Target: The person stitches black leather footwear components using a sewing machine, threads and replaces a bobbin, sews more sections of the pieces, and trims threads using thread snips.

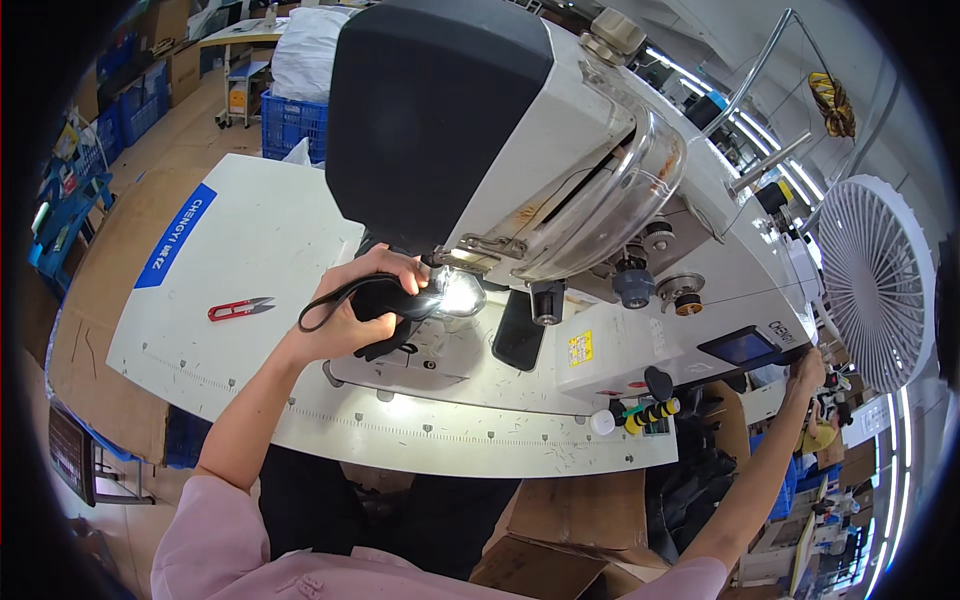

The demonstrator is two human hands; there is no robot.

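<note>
Head view: white sewing table (270, 235) has open room left, around red thread snips (240, 309); near edge curves. Left hand (343, 330) bent inward, thumb and fingers closed around black strap piece (376, 298) below sewing machine head (430, 120); long axis roughly left-right, loop left, other end toward the light. Right hand (808, 371) outstretched at machine's right end; finger spread, grip can't tell.

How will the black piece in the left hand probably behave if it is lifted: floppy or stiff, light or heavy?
The black piece is probably floppy, as its narrow loop bends around over the left hand. It looks light, since only one hand holds it, though the sewing machine may support part.
</note>
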